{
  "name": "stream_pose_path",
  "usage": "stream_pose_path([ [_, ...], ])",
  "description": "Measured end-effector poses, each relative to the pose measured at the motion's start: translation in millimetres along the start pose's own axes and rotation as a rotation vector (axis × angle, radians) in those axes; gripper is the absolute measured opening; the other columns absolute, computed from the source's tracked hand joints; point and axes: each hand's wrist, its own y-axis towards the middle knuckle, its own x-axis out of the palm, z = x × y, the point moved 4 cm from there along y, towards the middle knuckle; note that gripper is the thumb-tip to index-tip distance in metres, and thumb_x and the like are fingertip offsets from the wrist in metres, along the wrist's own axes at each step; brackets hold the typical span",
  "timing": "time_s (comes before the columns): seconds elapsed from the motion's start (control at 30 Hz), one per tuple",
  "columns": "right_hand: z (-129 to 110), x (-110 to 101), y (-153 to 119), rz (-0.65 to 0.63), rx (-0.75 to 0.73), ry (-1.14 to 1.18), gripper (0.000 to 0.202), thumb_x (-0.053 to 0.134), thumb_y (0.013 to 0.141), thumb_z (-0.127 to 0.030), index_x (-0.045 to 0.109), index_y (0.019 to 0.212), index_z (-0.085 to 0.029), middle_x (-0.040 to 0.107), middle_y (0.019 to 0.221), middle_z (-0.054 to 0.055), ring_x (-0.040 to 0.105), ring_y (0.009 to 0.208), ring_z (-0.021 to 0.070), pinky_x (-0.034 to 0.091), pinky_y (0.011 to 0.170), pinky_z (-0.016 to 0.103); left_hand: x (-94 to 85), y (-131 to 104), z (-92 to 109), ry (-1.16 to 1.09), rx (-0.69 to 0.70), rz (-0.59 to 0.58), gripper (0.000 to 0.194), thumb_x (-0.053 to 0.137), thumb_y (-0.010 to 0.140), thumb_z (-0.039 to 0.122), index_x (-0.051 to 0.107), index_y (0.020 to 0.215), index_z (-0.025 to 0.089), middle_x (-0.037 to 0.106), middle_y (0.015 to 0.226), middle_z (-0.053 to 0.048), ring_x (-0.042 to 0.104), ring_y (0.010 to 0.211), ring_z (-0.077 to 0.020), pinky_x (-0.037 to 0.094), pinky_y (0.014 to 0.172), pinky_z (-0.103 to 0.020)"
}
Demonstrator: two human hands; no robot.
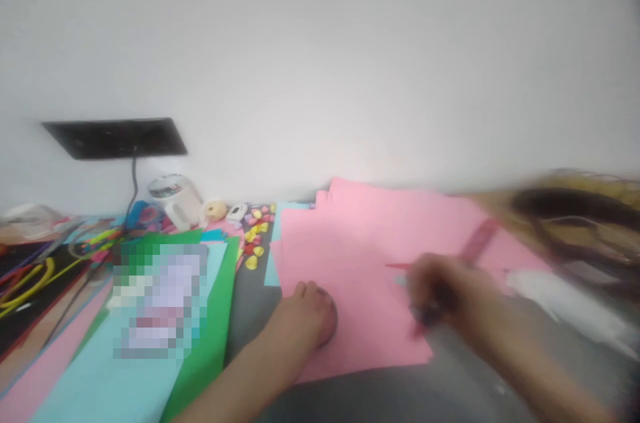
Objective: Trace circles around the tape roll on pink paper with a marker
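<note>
Pink paper sheets [350, 243] lie layered on the grey table. My left hand [307, 316] rests on the lower part of the sheets, its fingers wrapped over a dark pink rounded object [328, 319]. Over the right part of the paper, my right hand [443, 289] is blurred by motion, its fingers closed round a long reddish stick-like object [477, 243] that slants up to the right. A thin red piece [398, 265] shows beside the right hand's fingers. Some dark thing under those fingers is too blurred to name.
Green [213, 329] and light blue sheets [107, 356] lie at the left, partly pixelated. Small yellow and red pieces [253, 251], a white container [176, 199] and a cable [133, 186] are behind. At the right are a white glue-gun-like object [570, 306] and a dark basket [580, 223].
</note>
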Motion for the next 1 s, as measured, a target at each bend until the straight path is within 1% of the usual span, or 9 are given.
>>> stream_pose_path([
  [0.07,-4,17,6,-0.068,-0.058,0.101,0.036,0.043,0.089,-0.045,0.060,0.073,-0.019,0.063,0.068,0.003,0.062,0.066,0.0176,0.052,0.063,0.030,-1.5,-1,0,-0.014,-0.016,0.002,0.039,0.046,0.078,0.003,0.054,0.116,0.011,0.053,0.111,-0.018,0.051,0.101,-0.0272,0.052,0.069,-0.035],
  [0.13,-3,35,13,-0.114,-0.108,0.173,0.032,0.045,0.087,-0.044,0.059,0.073,-0.019,0.064,0.070,0.003,0.064,0.071,0.0184,0.051,0.069,0.029,-3.1,-2,0,-0.015,-0.030,0.006,0.037,0.044,0.080,0.003,0.054,0.115,0.010,0.053,0.110,-0.019,0.052,0.101,-0.0275,0.052,0.070,-0.036],
  [0.2,3,50,17,-0.152,-0.123,0.156,0.026,0.047,0.086,-0.039,0.061,0.078,-0.019,0.066,0.076,0.003,0.064,0.076,0.0182,0.050,0.071,0.029,-4.0,-2,1,0.002,-0.020,0.011,0.036,0.042,0.081,0.003,0.054,0.115,0.009,0.054,0.110,-0.019,0.052,0.101,-0.0272,0.052,0.071,-0.036],
  [0.3,12,62,20,-0.191,-0.092,0.095,0.023,0.048,0.083,-0.034,0.063,0.076,-0.019,0.066,0.069,0.002,0.063,0.070,0.0174,0.049,0.066,0.027,-2.3,-2,1,0.028,0.000,0.023,0.034,0.042,0.083,0.005,0.055,0.114,0.010,0.053,0.109,-0.018,0.051,0.101,-0.0272,0.051,0.070,-0.034],
  [0.4,17,62,21,-0.160,-0.058,0.057,0.018,0.050,0.079,-0.030,0.063,0.074,-0.018,0.066,0.064,0.001,0.063,0.065,0.0168,0.049,0.061,0.026,2.0,-1,-2,0.029,0.007,0.029,0.035,0.042,0.083,0.006,0.053,0.116,0.010,0.052,0.110,-0.019,0.050,0.100,-0.0275,0.050,0.068,-0.033],
  [0.47,18,60,22,-0.161,-0.083,0.032,0.016,0.051,0.077,-0.028,0.062,0.071,-0.018,0.066,0.064,0.001,0.063,0.065,0.0167,0.049,0.060,0.025,4.1,-1,-3,0.026,0.009,0.036,0.037,0.041,0.083,0.006,0.050,0.118,0.010,0.051,0.110,-0.019,0.049,0.100,-0.0275,0.050,0.067,-0.034],
  [0.67,23,61,27,-0.216,-0.134,0.010,0.016,0.052,0.075,-0.026,0.065,0.070,-0.018,0.066,0.064,0.001,0.061,0.063,0.0164,0.047,0.056,0.024,-0.9,-2,0,0.011,-0.014,0.087,0.030,0.045,0.081,0.008,0.056,0.109,0.011,0.053,0.099,-0.016,0.051,0.093,-0.0253,0.049,0.063,-0.031],
  [0.83,22,60,31,-0.231,-0.099,-0.039,0.018,0.051,0.075,-0.025,0.066,0.068,-0.018,0.066,0.063,0.002,0.061,0.064,0.0174,0.047,0.055,0.024,-5.8,-4,2,0.021,-0.038,0.012,0.036,0.046,0.080,0.006,0.054,0.115,0.009,0.053,0.106,-0.018,0.052,0.100,-0.0277,0.052,0.069,-0.035],
  [1.0,16,56,21,-0.224,-0.035,-0.042,0.019,0.051,0.074,-0.026,0.063,0.062,-0.018,0.066,0.060,0.002,0.062,0.062,0.0175,0.047,0.054,0.024,-5.3,-3,2,0.021,-0.026,0.030,0.039,0.048,0.079,0.006,0.052,0.118,0.010,0.053,0.107,-0.018,0.051,0.102,-0.0284,0.051,0.070,-0.036],
])
